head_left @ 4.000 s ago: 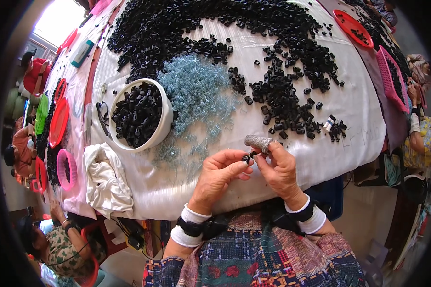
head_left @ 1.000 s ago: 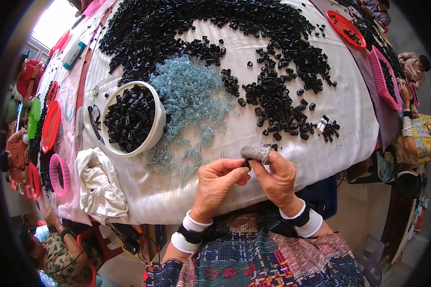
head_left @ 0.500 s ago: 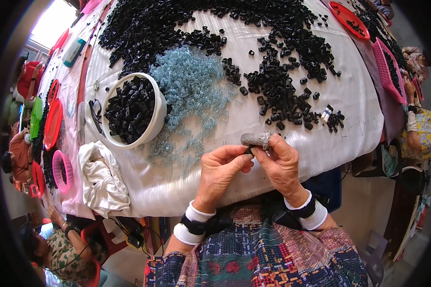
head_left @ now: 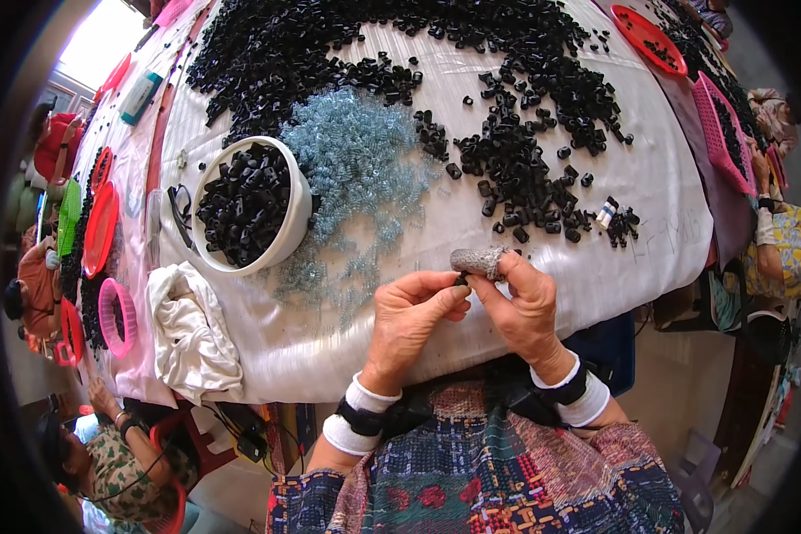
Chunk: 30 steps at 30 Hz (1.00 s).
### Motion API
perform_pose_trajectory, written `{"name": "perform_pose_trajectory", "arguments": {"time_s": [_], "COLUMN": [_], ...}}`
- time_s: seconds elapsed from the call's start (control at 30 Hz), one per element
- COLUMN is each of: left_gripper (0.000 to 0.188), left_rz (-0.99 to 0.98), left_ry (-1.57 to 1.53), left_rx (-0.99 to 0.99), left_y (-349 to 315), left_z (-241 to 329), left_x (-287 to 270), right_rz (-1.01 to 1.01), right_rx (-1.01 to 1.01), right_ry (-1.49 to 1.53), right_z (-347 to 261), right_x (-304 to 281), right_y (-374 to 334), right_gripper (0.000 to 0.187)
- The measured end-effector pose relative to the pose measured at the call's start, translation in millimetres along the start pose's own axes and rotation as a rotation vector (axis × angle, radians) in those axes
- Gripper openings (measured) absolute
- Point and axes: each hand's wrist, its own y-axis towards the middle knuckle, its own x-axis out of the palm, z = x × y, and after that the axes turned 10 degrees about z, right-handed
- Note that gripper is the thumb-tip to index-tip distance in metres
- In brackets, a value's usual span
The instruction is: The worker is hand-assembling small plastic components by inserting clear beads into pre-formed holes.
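Small black part (head_left: 461, 281) pinched between both hands above the surface (head_left: 650, 187).
Left hand (head_left: 407, 319) and right hand (head_left: 523, 307) fingers closed on it; seemingly light, rigid, easily dropped; grip its sides.

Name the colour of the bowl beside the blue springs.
White; the bowl shows best in the head view.

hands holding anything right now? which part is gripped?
Yes: a small black part pinched between the fingertips of left hand and right hand. Exact grip spot too small to tell.
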Motion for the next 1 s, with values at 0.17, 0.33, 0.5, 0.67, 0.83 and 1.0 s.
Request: {"name": "perform_pose_trajectory", "arguments": {"time_s": [0.17,0.33,0.5,0.67,0.83,1.0], "left_gripper": [0.017,0.019,0.018,0.020,0.020,0.017], "left_rz": [0.010,-0.009,-0.009,-0.010,-0.019,-0.006], "left_ry": [-0.006,0.007,-0.002,-0.016,-0.017,-0.003], "left_rx": [-0.005,0.007,-0.010,-0.022,-0.020,-0.024], "left_y": [2,1,1,1,2,2], "left_z": [-1,1,1,2,1,1], "left_x": [0,-1,0,1,-1,0], "right_rz": [0.005,0.013,0.099,0.113,0.088,0.059], "right_rx": [-0.032,-0.179,0.088,0.088,0.072,0.031], "right_ry": [-0.108,-0.147,0.061,0.056,0.031,-0.039], "right_z": [-9,2,5,3,2,-1], "right_x": [0,2,3,4,5,2], "right_y": [3,1,-1,-2,0,0], "right_gripper": [0.025,0.025,0.023,0.022,0.021,0.021]}}
